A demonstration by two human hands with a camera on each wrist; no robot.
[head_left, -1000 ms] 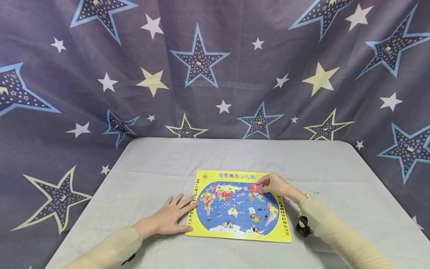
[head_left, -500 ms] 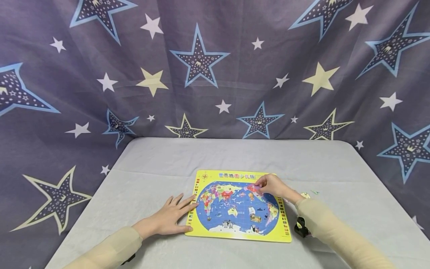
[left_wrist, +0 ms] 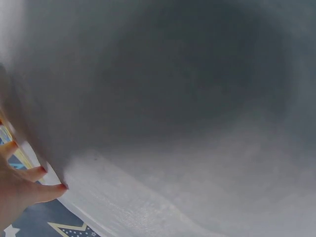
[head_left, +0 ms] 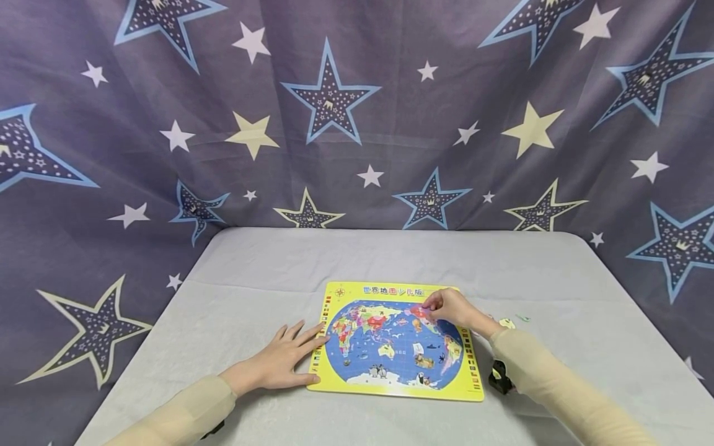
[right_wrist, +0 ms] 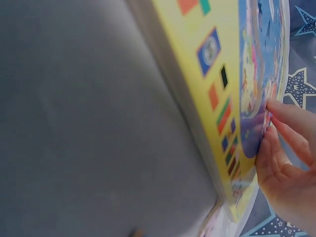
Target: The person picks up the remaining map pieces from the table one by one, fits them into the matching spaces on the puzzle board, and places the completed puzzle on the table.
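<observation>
A yellow-bordered world map puzzle board (head_left: 401, 393) lies on the grey cloth. My right hand (head_left: 454, 308) is at its upper right, pinching a pink-red puzzle piece (head_left: 419, 311) between thumb and fingers against the map. Fingertips partly cover that piece. In the right wrist view the thumb and fingers of the right hand (right_wrist: 291, 168) meet low over the board, beyond its flag-printed edge (right_wrist: 217, 94). My left hand (head_left: 281, 359) rests with spread, straight fingers on the board's left edge. Only some fingers of the left hand (left_wrist: 24, 182) show in the left wrist view.
A pale yellow piece (head_left: 507, 323) and a small green piece (head_left: 522, 318) lie on the cloth (head_left: 268, 266) right of the board. A black strap-like thing (head_left: 500, 378) is beside the right sleeve. A star-patterned curtain (head_left: 368, 142) stands behind the table.
My right hand has shifted slightly left with the pink-red piece, which now lies flatter on the map. A patterned piece near the right wrist is now covered. The left hand stays put.
</observation>
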